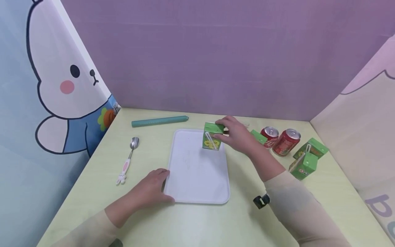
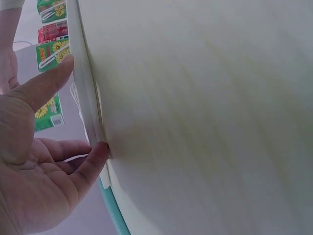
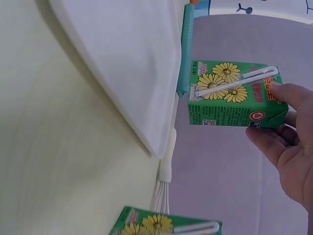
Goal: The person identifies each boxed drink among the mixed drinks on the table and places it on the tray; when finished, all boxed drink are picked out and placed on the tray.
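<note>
In the head view my right hand (image 1: 239,137) grips a green drink carton (image 1: 209,136) by its top end, above the far right part of a white tray (image 1: 197,178). Yellow flowers and a wrapped white straw show on the held carton (image 3: 225,107) in the right wrist view. My left hand (image 1: 149,190) rests against the near left side of the tray. Its thumb is by the near corner, its fingers along the left edge. The left wrist view shows the hand (image 2: 44,161) spread, with fingertips touching the tray rim (image 2: 88,83).
To the right stand two red cans (image 1: 271,133) (image 1: 287,142), another carton (image 1: 258,136) beside them and two cartons (image 1: 303,166) (image 1: 311,149) farther right. A rabbit-handled spoon (image 1: 126,166) lies left; a teal rod (image 1: 160,121) lies behind. A whisk (image 3: 167,161) lies beyond the tray.
</note>
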A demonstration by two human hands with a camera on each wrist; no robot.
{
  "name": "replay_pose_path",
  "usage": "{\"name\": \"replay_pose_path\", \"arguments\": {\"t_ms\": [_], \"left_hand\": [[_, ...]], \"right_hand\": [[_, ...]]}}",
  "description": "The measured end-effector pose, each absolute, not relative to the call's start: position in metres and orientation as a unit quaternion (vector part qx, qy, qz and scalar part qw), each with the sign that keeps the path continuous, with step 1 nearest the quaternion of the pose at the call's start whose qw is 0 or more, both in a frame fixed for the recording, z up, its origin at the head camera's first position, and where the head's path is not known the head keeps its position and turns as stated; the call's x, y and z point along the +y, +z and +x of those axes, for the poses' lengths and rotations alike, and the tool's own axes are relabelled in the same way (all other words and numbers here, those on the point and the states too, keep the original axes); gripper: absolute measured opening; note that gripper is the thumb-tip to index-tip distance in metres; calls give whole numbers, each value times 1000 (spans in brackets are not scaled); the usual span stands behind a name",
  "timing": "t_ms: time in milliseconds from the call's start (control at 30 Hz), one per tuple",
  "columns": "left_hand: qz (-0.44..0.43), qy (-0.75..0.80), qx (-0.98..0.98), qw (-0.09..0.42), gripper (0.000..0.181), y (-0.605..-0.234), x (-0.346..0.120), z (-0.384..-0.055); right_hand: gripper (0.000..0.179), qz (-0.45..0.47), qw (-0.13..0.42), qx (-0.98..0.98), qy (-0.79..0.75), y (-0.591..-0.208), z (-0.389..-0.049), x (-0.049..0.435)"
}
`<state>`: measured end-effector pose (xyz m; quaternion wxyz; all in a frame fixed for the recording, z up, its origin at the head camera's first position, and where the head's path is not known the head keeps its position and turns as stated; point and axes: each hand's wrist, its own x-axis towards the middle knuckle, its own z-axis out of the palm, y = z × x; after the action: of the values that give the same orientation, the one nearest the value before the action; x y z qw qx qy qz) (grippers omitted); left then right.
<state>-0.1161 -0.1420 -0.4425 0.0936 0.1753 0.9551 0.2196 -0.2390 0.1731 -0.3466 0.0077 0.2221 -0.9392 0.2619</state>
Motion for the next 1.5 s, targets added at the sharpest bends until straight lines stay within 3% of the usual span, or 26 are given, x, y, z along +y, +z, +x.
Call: {"name": "replay_pose_path", "arguments": {"t_ms": [200, 767, 1500], "left_hand": [[178, 217, 956, 89, 99, -443, -142, -116], [178, 210, 957, 95, 100, -441, -143, -117], [196, 204, 955, 87, 99, -438, -143, -115]], "right_hand": [[56, 224, -6, -936, 273, -351, -249, 154], [54, 227, 20, -938, 260, -367, -281, 109], [52, 176, 5, -943, 283, -394, -306, 83]]}}
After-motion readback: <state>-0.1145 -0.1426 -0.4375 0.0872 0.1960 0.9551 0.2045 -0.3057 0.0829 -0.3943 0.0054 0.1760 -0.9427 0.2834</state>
